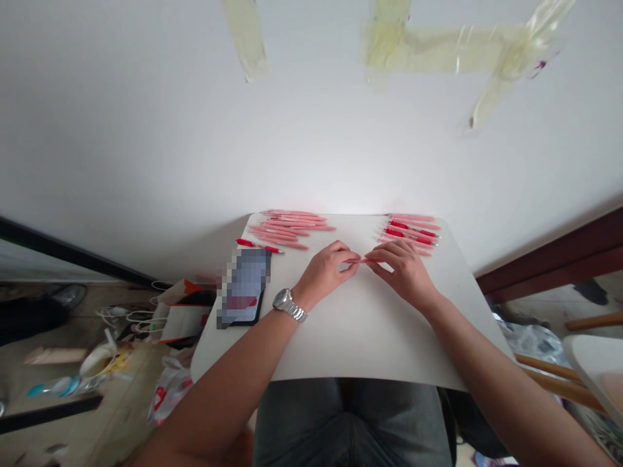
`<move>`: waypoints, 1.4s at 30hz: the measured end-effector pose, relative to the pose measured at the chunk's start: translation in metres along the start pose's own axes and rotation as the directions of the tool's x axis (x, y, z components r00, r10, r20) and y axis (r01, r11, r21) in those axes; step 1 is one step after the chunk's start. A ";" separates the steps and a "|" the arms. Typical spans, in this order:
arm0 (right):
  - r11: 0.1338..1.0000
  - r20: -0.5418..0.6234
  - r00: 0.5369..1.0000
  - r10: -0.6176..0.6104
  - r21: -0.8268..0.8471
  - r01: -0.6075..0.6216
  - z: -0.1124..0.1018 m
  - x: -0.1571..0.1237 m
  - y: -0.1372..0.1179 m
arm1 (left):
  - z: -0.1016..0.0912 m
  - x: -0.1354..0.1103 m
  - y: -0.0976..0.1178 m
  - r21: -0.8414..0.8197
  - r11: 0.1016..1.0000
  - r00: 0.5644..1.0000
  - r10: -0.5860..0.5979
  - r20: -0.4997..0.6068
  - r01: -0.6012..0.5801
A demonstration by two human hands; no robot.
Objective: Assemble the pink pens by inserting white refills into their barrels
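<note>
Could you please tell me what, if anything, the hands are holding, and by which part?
One pink pen, held level between both hands: the left hand pinches its left end, and the right hand pinches its right end.

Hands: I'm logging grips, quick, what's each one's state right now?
Left hand: closed, pinching one end of the pink pen.
Right hand: closed, pinching its other end.
</note>
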State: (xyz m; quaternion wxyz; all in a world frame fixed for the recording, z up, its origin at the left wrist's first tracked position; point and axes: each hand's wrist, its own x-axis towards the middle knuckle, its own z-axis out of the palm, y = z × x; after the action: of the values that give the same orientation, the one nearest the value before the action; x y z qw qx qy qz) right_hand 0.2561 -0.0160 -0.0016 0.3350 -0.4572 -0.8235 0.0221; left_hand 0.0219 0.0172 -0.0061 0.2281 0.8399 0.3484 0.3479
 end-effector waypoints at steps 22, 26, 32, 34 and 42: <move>0.993 0.078 0.997 0.026 0.116 -0.035 0.001 -0.002 0.001 | 0.001 0.001 0.000 0.014 1.000 0.999 0.023 0.042 -0.023; 0.994 0.089 0.996 0.024 0.107 -0.033 0.000 -0.001 0.000 | 0.001 0.001 -0.001 0.016 1.000 0.999 0.023 0.032 -0.024; 0.996 0.073 0.997 0.038 0.078 -0.043 -0.001 -0.002 0.004 | -0.001 0.000 -0.003 0.041 0.999 1.000 -0.004 -0.001 0.004; 0.997 0.064 0.997 0.046 0.058 -0.049 -0.001 -0.002 0.008 | -0.002 0.000 -0.003 0.058 0.998 1.000 -0.019 -0.016 0.020; 0.993 0.036 0.993 0.109 -0.056 -0.107 -0.006 -0.003 0.022 | -0.003 0.000 -0.004 0.135 0.988 0.997 -0.075 -0.034 0.079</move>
State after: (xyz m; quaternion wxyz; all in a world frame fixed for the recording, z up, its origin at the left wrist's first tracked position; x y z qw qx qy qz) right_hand 0.2773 -0.0072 -0.0062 0.3049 -0.5097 -0.8041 0.0269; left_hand 0.0175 0.0204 -0.0065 0.1785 0.8345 0.4067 0.3261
